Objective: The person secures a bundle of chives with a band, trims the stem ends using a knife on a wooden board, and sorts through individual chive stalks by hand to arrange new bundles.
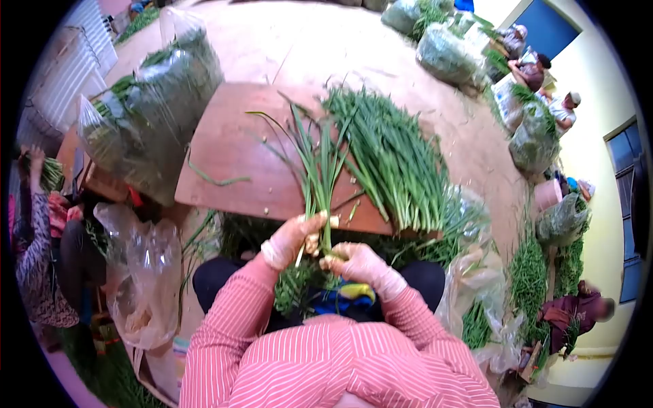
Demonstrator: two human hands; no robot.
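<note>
Left hand [294, 238] and right hand [360, 264], both pinching green stalks [325, 163] at the brown table's [228, 146] near edge; a larger green bunch [398, 156] lies on its right side.

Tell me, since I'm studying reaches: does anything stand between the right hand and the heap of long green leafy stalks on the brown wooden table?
Nothing visible blocks the right hand; only the near edge of the brown wooden table lies between it and the heap.
</note>
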